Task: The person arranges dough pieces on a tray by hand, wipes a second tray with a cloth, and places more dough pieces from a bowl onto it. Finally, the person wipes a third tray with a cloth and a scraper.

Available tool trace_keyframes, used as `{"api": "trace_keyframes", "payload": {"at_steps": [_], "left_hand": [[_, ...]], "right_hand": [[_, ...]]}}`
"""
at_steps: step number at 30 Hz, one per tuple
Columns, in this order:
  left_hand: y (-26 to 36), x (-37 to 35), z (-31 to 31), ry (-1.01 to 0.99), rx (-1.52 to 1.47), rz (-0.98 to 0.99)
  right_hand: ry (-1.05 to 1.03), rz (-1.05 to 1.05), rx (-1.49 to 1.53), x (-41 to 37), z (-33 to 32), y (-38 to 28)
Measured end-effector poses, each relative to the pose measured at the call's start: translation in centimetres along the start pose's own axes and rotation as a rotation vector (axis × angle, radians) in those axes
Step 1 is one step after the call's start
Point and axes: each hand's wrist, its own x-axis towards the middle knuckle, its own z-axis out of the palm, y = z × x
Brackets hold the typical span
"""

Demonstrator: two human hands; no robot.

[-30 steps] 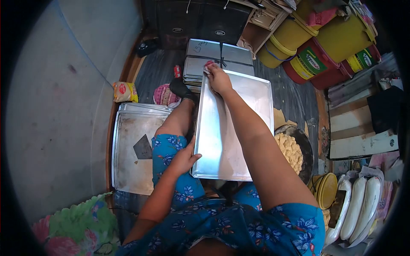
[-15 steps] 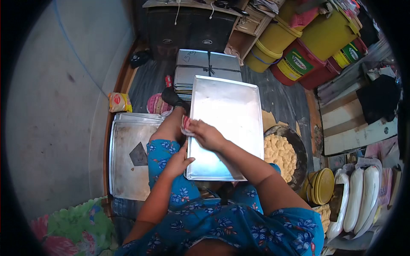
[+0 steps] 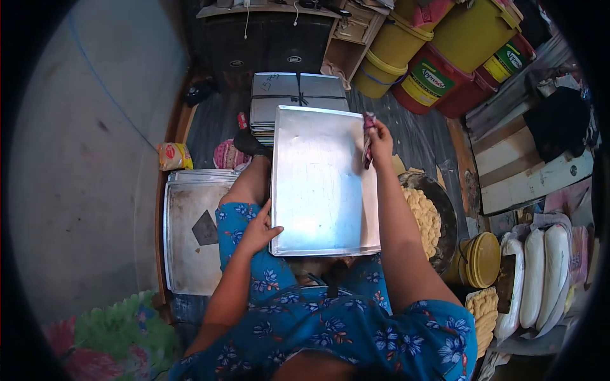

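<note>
A shiny metal baking tray (image 3: 318,184) lies across my lap, its long side pointing away from me. My left hand (image 3: 257,233) grips its left rim near the front corner, with the thumb over the edge. At the far right rim, my right hand (image 3: 381,145) is closed on a reddish cloth (image 3: 368,141) that is against the tray's edge. To the left, more metal trays (image 3: 190,247) are stacked on the floor, a dark flat piece (image 3: 204,228) lying on the top one. Beyond my tray stands a tied stack of trays (image 3: 267,101).
At right is a dark round pan (image 3: 450,219) of pale dough pieces (image 3: 420,213), with a yellow bucket (image 3: 484,259) and long white packages (image 3: 532,279) beside it. Large tubs (image 3: 429,79) stand at the back right. A yellow packet (image 3: 174,156) sits by the left wall.
My right hand has moved with the cloth from the tray's left rim across to its right rim. The left hand still holds the left edge. The view has shifted slightly.
</note>
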Motion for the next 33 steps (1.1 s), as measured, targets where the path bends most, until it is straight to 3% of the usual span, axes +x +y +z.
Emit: {"api": "trace_keyframes", "payload": {"at_steps": [3,6,7,9,10,12,17,20,24,26,28,31,32,33], "left_hand": [[0.5,-0.2,-0.3,-0.038,-0.06,-0.022],[0.7,-0.2,-0.4,-0.058,-0.139,-0.027],[0.7,-0.2,-0.4,-0.046,-0.154,-0.027],[0.7,-0.1,-0.4,-0.036,-0.181,-0.019],[0.4,-0.2,-0.3,-0.046,-0.196,-0.031],[-0.1,-0.1,-0.3,-0.055,-0.224,-0.049],[-0.7,-0.1,-0.8,-0.127,-0.409,-0.037],[-1.0,0.3,-1.3,-0.171,-0.59,-0.135],[-0.5,0.5,-1.2,-0.161,-0.599,-0.171],[-0.2,0.4,-1.2,-0.14,-0.59,-0.184],[-0.5,0.5,-1.2,-0.117,-0.562,-0.178],[-0.5,0.7,-1.3,-0.084,-0.541,-0.185],[-0.5,0.7,-1.2,-0.082,-0.541,-0.183],[-0.5,0.6,-1.2,-0.082,-0.54,-0.182]], "right_hand": [[0.108,-0.047,-0.388,2.5,0.7,1.0],[-0.013,-0.05,-0.648,1.4,3.3,1.0],[-0.027,-0.262,-0.67,1.1,4.5,1.4],[-0.279,0.15,-0.458,-0.2,6.3,0.4],[-0.359,0.157,-0.318,-2.0,7.3,-1.1],[-0.527,0.165,-0.334,-5.9,8.9,-3.1],[-0.87,-0.352,-0.329,-15.7,8.7,-2.6],[-0.981,-0.367,-0.271,-20.3,7.1,-5.3],[-1.242,-0.26,-0.26,-23.8,4.4,-6.5],[-1.377,-0.112,-0.128,-24.8,3.2,-6.5],[-1.444,0.322,-0.04,-24.8,2.0,-7.4],[-1.132,0.683,0.349,-23.6,0.2,-6.7],[-0.984,0.712,0.32,-23.0,-0.3,-6.4],[-0.925,0.654,0.093,-22.0,-0.5,-6.5]]}}
